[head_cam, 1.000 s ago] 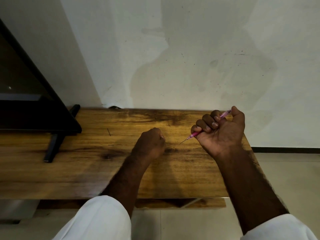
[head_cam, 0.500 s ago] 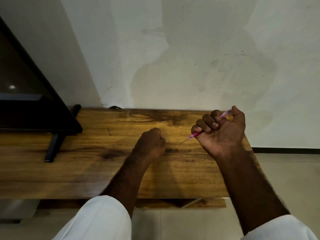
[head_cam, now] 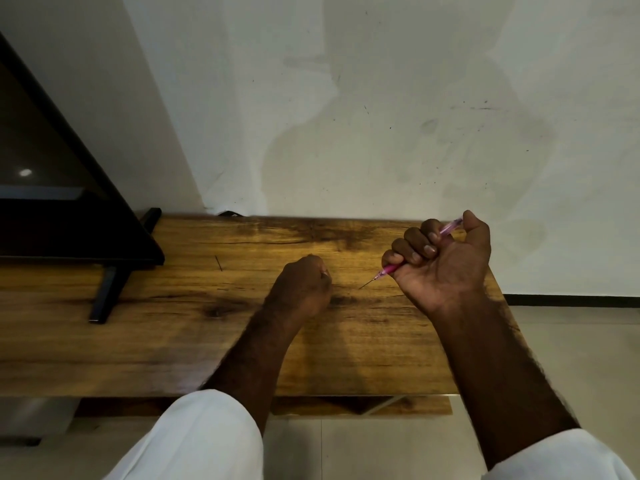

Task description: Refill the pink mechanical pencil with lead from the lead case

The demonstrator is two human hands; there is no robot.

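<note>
Head view shows the right hand (head_cam: 440,268) with fingers curled tight around the pink mechanical pencil (head_cam: 389,270), above the wooden table (head_cam: 173,323). Its thin lead tip points toward the left hand (head_cam: 304,285). That hand is curled, knuckles up; whether it holds anything cannot be told.

Very little shifts for you in this last second. The small bright glint (head_cam: 25,172) on the dark screen (head_cam: 69,220), well off to the left of the pink mechanical pencil (head_cam: 389,269), now sits a touch nearer the pencil than a second ago. The screen's lower corner creeps the same way by a hair, so your view itself nudges slightly. The thin lead (head_cam: 366,284) at the pencil's nose may reach a shade further out, but that is too slight to be sure.
</note>
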